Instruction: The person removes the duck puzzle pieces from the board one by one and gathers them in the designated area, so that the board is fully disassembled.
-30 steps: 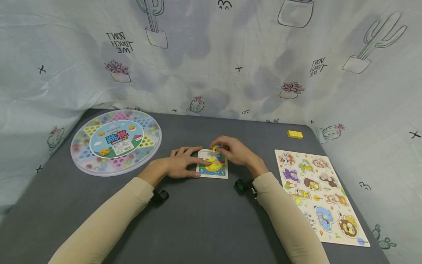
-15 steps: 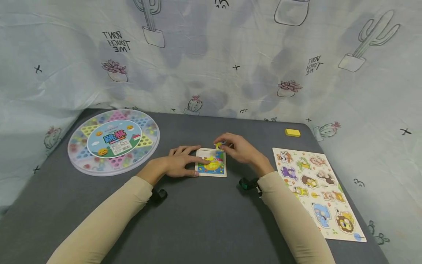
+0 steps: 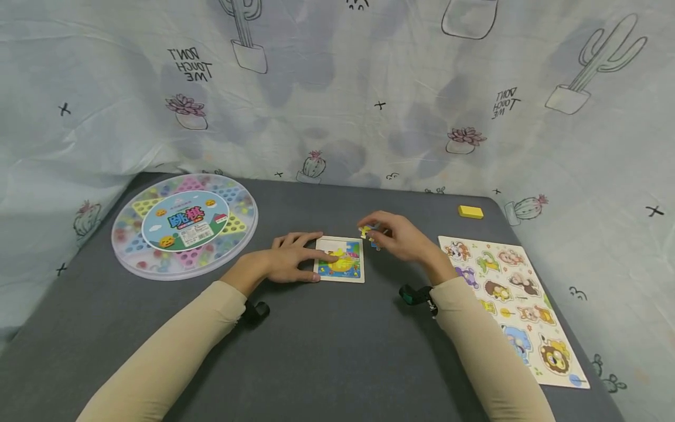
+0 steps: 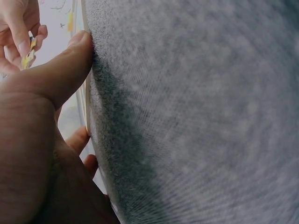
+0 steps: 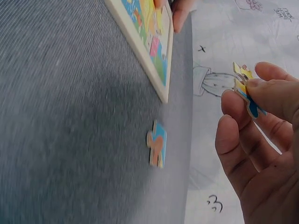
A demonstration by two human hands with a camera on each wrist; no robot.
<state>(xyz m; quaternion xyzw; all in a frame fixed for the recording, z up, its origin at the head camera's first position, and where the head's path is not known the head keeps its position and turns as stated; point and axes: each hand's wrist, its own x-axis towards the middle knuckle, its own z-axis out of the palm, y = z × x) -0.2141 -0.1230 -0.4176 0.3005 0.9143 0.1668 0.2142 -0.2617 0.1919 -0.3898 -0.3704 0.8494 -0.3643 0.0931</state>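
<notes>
A small framed jigsaw puzzle [image 3: 345, 265] with a yellow bird-like picture lies at mid-table, its upper left part bare. My left hand [image 3: 290, 261] rests over its left edge, index finger stretched onto the picture; the thumb [image 4: 77, 56] shows at the frame's edge in the left wrist view. To the right of the frame and above the table, my right hand [image 3: 398, 235] pinches a yellow and blue puzzle piece [image 5: 245, 88] between thumb and fingers. Below that hand, a loose blue and brown puzzle piece [image 5: 158, 144] lies on the grey cloth.
A round Chinese checkers box [image 3: 132, 258] lies at the left. On the right is a large wooden animal puzzle board [image 3: 506, 300], partly covered by the right sleeve. A yellow block [image 3: 470, 212] sits at the back right, before a patterned curtain [image 3: 337, 88].
My right hand has moved right, carrying the puzzle piece from the frame's top edge out past its right side. A loose piece now shows beneath it. The left hand stays on the frame.
</notes>
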